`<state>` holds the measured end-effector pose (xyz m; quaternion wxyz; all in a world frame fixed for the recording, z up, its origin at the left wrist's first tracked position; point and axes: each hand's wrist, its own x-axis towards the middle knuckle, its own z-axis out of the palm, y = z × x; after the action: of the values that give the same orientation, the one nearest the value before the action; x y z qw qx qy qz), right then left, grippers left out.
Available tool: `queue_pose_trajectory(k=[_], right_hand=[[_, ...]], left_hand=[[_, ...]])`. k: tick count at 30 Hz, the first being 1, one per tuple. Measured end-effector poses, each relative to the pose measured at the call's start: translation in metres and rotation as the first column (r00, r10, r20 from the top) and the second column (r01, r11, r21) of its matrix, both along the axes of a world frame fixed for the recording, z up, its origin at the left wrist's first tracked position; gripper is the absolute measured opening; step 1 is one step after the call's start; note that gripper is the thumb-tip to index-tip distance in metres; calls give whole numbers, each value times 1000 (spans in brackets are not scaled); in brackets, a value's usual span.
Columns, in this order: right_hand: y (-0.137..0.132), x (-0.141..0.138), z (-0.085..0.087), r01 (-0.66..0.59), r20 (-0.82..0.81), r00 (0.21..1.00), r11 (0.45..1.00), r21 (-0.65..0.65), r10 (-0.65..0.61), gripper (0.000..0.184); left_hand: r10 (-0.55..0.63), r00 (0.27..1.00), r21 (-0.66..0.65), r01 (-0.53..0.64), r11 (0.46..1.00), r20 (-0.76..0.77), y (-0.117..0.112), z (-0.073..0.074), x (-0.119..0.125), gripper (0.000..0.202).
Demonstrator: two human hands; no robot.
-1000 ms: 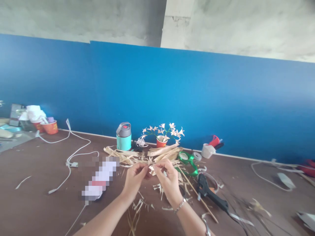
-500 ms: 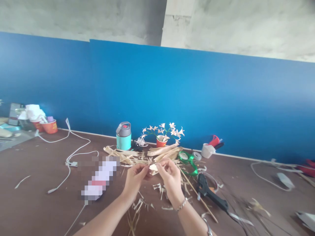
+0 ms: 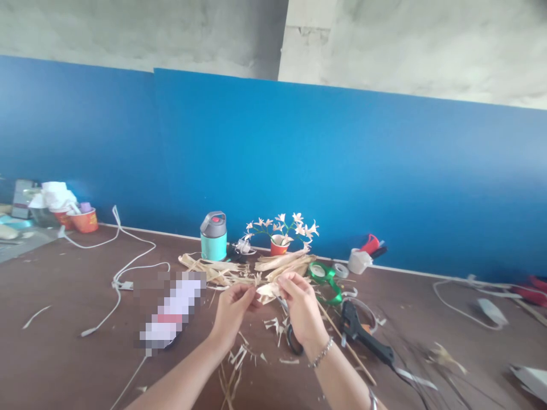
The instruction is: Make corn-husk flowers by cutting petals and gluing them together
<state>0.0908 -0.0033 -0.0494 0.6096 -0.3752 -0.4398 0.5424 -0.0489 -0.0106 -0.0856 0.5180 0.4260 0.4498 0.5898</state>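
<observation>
Both my hands are raised over the brown table [image 3: 77,341], pinching one small pale strip of dried husk [image 3: 267,291] between them. My left hand [image 3: 233,312] grips its left end with thumb and fingers closed. My right hand [image 3: 301,306], a bracelet on its wrist, holds the right end from above. Under my hands lie pale husk scraps [image 3: 239,359] and black-handled scissors [image 3: 293,340]. A pile of long dried husks [image 3: 239,270] lies just behind.
A teal bottle [image 3: 213,236], a red cup of husk flowers [image 3: 284,233], green ribbon [image 3: 327,279] and tape rolls stand by the blue wall. A black glue gun [image 3: 363,333] and thin stick lie right of my hands. White cables [image 3: 128,267] and cups are at left.
My right hand has shifted slightly right and up, and the husk piece between my fingers has turned. The scissors below are now uncovered. The view moved a little.
</observation>
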Motion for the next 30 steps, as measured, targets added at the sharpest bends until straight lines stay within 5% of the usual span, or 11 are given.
queue_pose_trajectory(k=[4, 7, 11, 15, 20, 30], right_hand=[[-3, -4, -2, 52, 226, 971, 994, 95, -72, 14], [-4, -7, -6, 85, 436, 877, 959, 269, -200, 9], [-5, -9, -10, 88, 513, 804, 913, 398, -300, 5], [-3, -9, -12, 105, 405, 893, 966, 238, -197, 11], [0, -7, -9, 48, 48, 998, 999, -18, -47, 21], [2, -4, -8, 65, 5, 998, 995, -77, -65, 20]], left_hand=[[-11, 1000, -11, 11, 1000, 16, -1, 2, 2, 26], [-16, 999, -24, 17, 1000, 40, -3, 4, 4, 26], [-21, 998, -31, 22, 999, 51, -4, 3, 6, 26], [-21, 998, -41, 23, 999, 63, -3, 2, 6, 27], [-7, 999, -36, 9, 999, 51, -1, 1, 4, 26], [4, 1000, -33, -3, 999, 14, -2, 3, 4, 22]])
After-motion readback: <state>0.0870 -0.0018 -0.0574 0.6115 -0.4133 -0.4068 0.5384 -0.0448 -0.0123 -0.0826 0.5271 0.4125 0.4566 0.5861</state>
